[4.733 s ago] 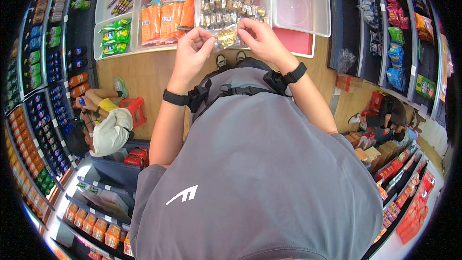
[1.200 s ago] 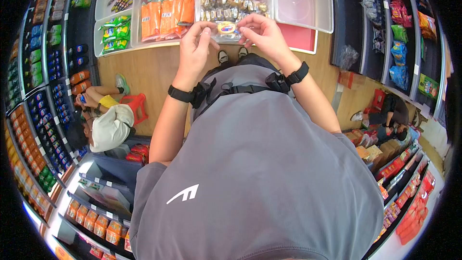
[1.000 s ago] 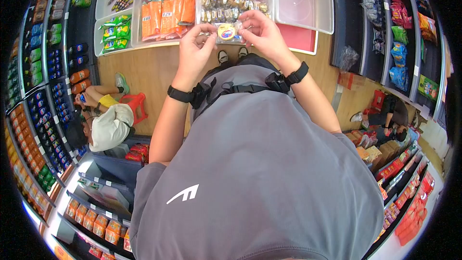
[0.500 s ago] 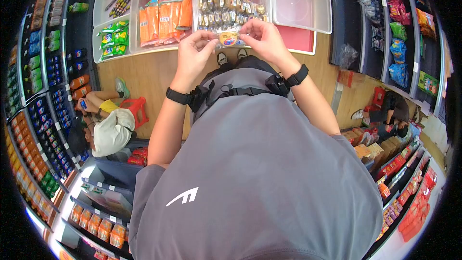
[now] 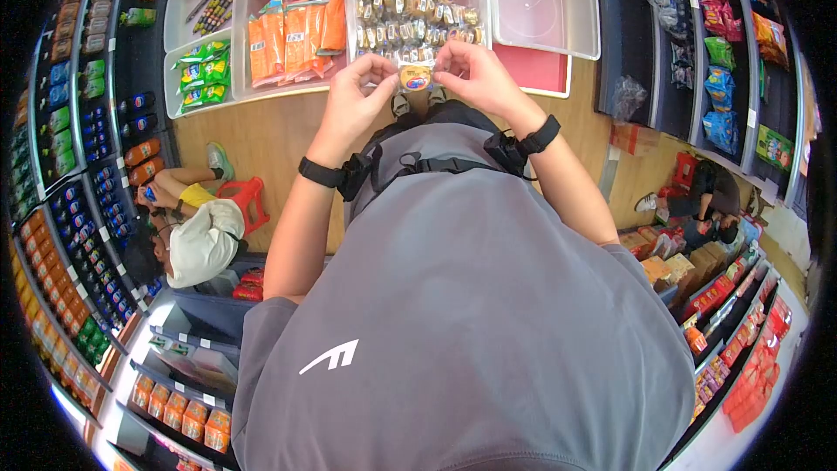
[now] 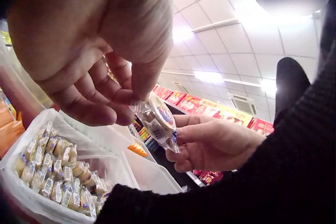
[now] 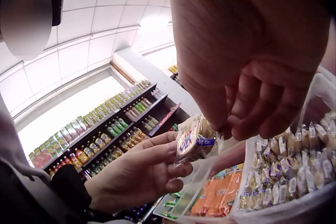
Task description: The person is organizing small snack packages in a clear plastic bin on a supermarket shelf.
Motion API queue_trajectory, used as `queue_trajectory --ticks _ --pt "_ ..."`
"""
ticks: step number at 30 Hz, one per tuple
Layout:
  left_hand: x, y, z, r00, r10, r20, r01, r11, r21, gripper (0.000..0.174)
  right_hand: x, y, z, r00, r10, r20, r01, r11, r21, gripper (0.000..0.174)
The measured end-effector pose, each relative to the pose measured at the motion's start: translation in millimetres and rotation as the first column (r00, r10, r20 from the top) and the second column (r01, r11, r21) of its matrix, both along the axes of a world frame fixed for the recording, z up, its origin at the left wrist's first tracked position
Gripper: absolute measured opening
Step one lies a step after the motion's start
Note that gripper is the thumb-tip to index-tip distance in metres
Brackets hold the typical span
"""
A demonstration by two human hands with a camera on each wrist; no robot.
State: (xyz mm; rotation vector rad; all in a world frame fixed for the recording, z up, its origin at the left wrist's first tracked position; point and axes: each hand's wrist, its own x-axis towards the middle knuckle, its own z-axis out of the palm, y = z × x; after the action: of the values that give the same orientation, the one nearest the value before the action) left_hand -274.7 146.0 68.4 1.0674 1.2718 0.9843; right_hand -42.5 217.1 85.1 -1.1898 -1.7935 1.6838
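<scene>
Wrapped snack (image 5: 416, 78) held up just in front of lined bin (image 5: 353, 13); left hand (image 5: 351, 98) and right hand (image 5: 479, 83) pinch opposite wrapper ends. Likely light, crumbly, film slippery; best gripped at wrapper ends, not squeezed mid-body.

The bins' near edge is seen from above by the head view; both wrist views face up past the pinched packet (image 5: 416, 78).
</scene>
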Motion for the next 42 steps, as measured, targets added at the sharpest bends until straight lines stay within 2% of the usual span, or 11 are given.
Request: queue_trajectory --ticks 7,12,19,21,25,28,31,33,36,40,42 --pt "3.1 -1.0 -1.2 0.996 -0.027 0.083 0.033 0.997 -0.075 0.015 3.1 1.5 -12.6 0.996 0.038 0.081 -0.040 0.999 0.029 0.015" --pt "3.3 1.0 -5.4 0.999 -0.045 0.017 0.046 0.998 -0.053 0.020 2.5 5.9 -17.9 0.991 0.037 0.127 -0.050 0.994 0.099 0.019" --pt "3.8 4.2 -25.4 0.988 -0.118 -0.103 0.106 0.987 -0.117 0.024 3.5 13.0 -23.9 0.988 0.046 0.150 -0.055 0.997 0.053 0.018" --pt "8.5 5.7 -27.1 0.991 -0.078 -0.108 0.066 0.992 -0.110 0.020 5.5 14.7 -26.3 0.992 0.041 0.117 -0.044 0.999 0.022 0.017" --pt "9.0 16.2 -32.2 0.961 -0.128 -0.245 0.111 0.990 -0.081 0.017 14.7 26.6 -44.3 0.986 0.115 0.119 -0.112 0.993 -0.030 0.018" --pt "14.6 26.4 -30.2 0.945 -0.063 -0.321 0.080 0.996 0.041 0.016 18.9 40.3 -49.4 0.971 0.212 0.112 -0.210 0.977 -0.025 0.023" --pt "25.3 36.7 -19.9 0.946 -0.071 -0.317 0.048 0.996 -0.079 0.013 19.4 54.7 -52.5 0.961 0.261 0.097 -0.262 0.965 -0.001 0.029" --pt "29.3 46.5 -14.8 0.915 -0.125 -0.383 0.099 0.991 -0.087 0.012 16.5 63.0 -54.5 0.971 0.229 0.076 -0.230 0.973 0.003 0.033" --pt "34.4 63.3 -4.1 0.845 -0.239 -0.479 0.199 0.971 -0.132 0.012 15.1 74.4 -59.0 0.986 0.157 0.057 -0.166 0.963 0.214 0.039" --pt "38.5 76.1 -11.2 0.781 -0.345 -0.520 0.334 0.935 -0.118 0.012 20.3 88.3 -50.6 0.974 0.219 -0.054 -0.213 0.973 0.090 0.038" --pt "42.7 81.6 -10.6 0.779 -0.357 -0.516 0.326 0.933 -0.154 0.012 20.9 92.6 -54.0 0.958 0.280 -0.060 -0.277 0.959 0.051 0.035"
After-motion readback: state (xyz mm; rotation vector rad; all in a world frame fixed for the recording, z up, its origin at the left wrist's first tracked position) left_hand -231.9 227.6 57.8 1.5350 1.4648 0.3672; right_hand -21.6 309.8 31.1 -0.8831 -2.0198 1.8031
